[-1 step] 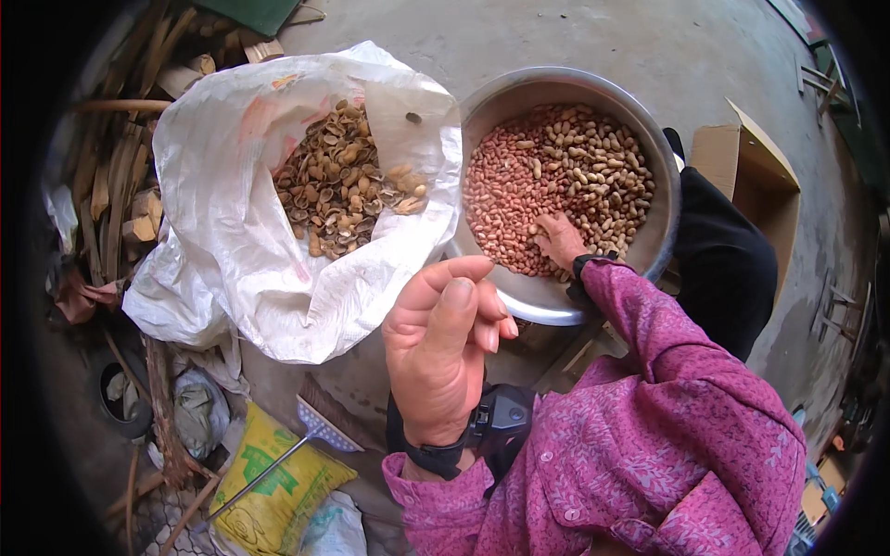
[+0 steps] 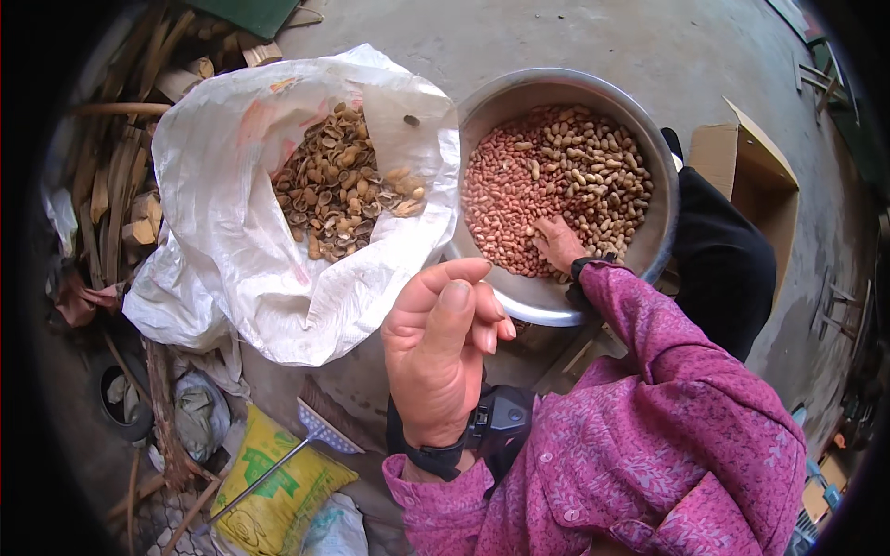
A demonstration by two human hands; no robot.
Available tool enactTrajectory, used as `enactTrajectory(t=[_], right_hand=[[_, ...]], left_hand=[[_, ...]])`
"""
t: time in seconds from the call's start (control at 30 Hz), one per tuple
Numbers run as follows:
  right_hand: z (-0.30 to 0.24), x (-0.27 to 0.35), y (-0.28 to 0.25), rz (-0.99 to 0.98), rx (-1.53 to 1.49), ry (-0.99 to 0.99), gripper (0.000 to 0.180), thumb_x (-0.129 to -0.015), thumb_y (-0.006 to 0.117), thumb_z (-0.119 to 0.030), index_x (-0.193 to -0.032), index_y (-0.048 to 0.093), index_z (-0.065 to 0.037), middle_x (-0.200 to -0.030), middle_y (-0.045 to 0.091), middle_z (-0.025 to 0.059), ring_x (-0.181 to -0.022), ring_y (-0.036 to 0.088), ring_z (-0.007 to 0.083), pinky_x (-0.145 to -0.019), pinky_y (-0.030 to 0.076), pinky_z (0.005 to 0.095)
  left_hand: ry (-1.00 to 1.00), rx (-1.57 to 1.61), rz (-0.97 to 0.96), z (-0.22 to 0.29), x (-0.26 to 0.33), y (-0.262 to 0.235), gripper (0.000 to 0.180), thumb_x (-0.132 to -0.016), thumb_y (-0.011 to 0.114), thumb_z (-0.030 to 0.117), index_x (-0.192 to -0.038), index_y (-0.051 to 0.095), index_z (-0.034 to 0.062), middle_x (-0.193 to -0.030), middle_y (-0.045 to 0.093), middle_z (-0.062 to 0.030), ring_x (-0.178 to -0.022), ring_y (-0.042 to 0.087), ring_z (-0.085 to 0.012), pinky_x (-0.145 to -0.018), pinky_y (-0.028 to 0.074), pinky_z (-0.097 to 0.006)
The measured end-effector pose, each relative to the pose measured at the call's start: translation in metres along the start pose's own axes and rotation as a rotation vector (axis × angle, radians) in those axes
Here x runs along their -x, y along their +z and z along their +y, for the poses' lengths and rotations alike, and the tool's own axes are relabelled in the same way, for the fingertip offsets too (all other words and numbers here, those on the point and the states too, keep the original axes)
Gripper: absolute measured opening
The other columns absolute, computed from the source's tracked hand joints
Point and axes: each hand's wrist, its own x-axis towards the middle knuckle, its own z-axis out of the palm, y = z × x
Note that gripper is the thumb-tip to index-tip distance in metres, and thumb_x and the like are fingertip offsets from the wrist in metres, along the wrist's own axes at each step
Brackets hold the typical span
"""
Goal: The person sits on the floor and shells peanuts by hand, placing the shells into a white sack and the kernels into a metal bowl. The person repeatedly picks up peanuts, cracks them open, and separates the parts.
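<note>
We are seeing right hand (image 2: 561,245) resting among peanuts (image 2: 598,159), bowl (image 2: 664,185) beneath apparently keeping them reachable; left hand (image 2: 436,363) hovering curled, bag (image 2: 215,190) ahead-left containing shells (image 2: 336,171); either grasp: cannot tell.

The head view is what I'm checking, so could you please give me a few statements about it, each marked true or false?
1. The metal basin holds reddish kernels and unshelled peanuts. True.
2. The white sack with shells in it is to the right of the basin. False: it is to the left.
3. The right hand reaches into the basin. True.
4. The left hand lies flat among the kernels. False: it is raised in front of the basin, fingers curled; whether it holds anything cannot be told.
5. The yellow bag is at the lower left, below the white sack in the picture. True.
</note>
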Motion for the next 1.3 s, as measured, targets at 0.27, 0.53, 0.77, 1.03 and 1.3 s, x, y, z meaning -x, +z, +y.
enactTrajectory(t=[0.27,0.53,0.77,1.03,1.3], right_hand=[[0.002,0.000,-0.004,0.028,0.065,-0.001,0.033,-0.075,0.064,-0.016,-0.105,0.052,-0.006,-0.096,0.051,0.0210,-0.092,0.053,0.0365,-0.079,0.044,0.0406],[0.008,-0.038,-0.044,0.464,0.331,-0.387,0.018,-0.079,0.057,-0.007,-0.097,0.055,-0.006,-0.100,0.052,0.0155,-0.093,0.052,0.0319,-0.079,0.045,0.0385],[0.000,-0.002,-0.041,0.094,0.414,-0.084,0.052,-0.073,0.068,-0.024,-0.118,0.045,-0.011,-0.112,0.044,0.0153,-0.104,0.047,0.0332,-0.084,0.043,0.0414],[-0.011,0.001,-0.023,-0.084,0.300,-0.133,0.059,-0.069,0.072,-0.027,-0.118,0.043,-0.012,-0.109,0.044,0.0174,-0.101,0.049,0.0359,-0.082,0.044,0.0425],[-0.002,0.004,-0.015,-0.115,0.383,-0.308,0.045,-0.071,0.063,-0.033,-0.108,0.052,-0.008,-0.098,0.049,0.0188,-0.091,0.054,0.0402,-0.075,0.047,0.0473]], left_hand=[[-0.013,-0.005,-0.014,-0.004,-0.003,0.000,0.025,-0.089,0.054,0.015,-0.103,0.057,-0.0047,-0.071,0.059,-0.0083,-0.056,0.049,-0.0101,-0.059,0.046,-0.026],[-0.019,-0.013,-0.010,-0.005,-0.002,0.003,0.025,-0.089,0.055,0.016,-0.103,0.057,-0.0050,-0.071,0.059,-0.0082,-0.056,0.049,-0.0100,-0.060,0.047,-0.026],[-0.033,-0.014,-0.007,-0.005,-0.006,0.006,0.024,-0.089,0.055,0.015,-0.103,0.058,-0.0040,-0.071,0.059,-0.0082,-0.056,0.049,-0.0102,-0.060,0.046,-0.026],[-0.035,-0.033,0.001,-0.008,-0.005,0.006,0.024,-0.089,0.054,0.015,-0.103,0.058,-0.0046,-0.071,0.058,-0.0080,-0.057,0.049,-0.0107,-0.059,0.046,-0.025],[-0.018,-0.022,-0.016,-0.007,-0.005,0.005,0.023,-0.089,0.054,0.014,-0.103,0.057,-0.0044,-0.072,0.059,-0.0080,-0.057,0.050,-0.0102,-0.059,0.046,-0.024]])
